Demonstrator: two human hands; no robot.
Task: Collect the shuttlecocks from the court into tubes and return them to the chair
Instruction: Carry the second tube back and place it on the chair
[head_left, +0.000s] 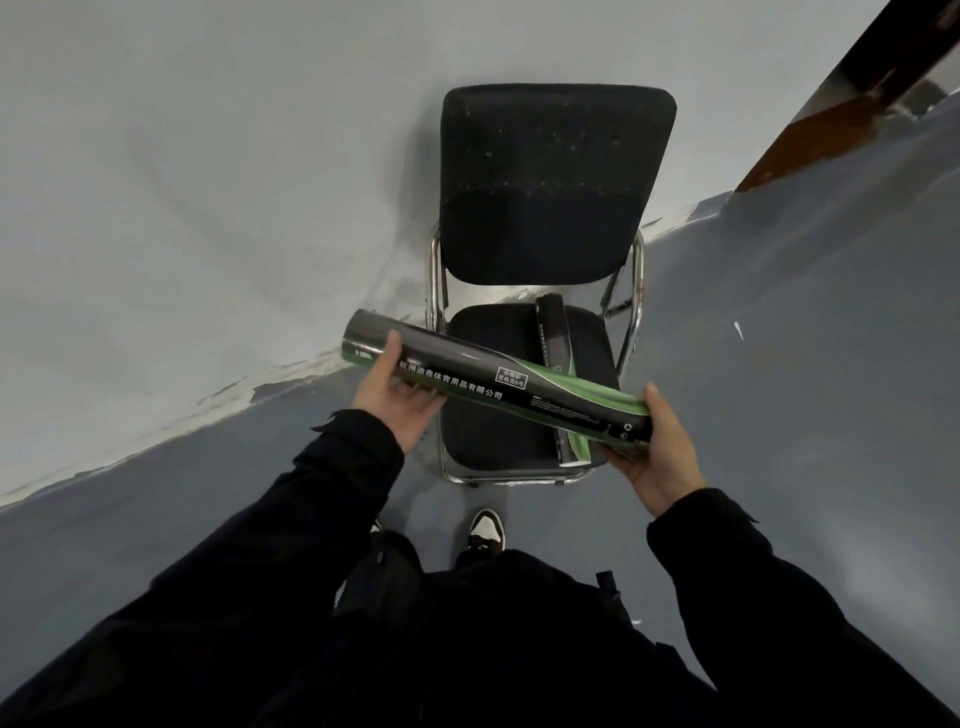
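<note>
I hold one black and green shuttlecock tube (496, 384) across the middle of the frame, slanting from upper left down to lower right, above the front of the chair (558, 187). My left hand (397, 397) cradles it near its upper-left end, thumb laid over the top and fingers curled beneath. My right hand (652, 452) cups the lower-right end, thumb up along the side. White Chinese characters run along the tube; I can read 体育用品有限公司, and a small boxed label reads 合格证. A recycling mark sits near the right end. A second tube (555, 338) lies on the chair's black seat, pointing up and down in the frame, its own print too small to read. Two tubes, one chair. One black and white shoe (485, 530) shows below centre.
</note>
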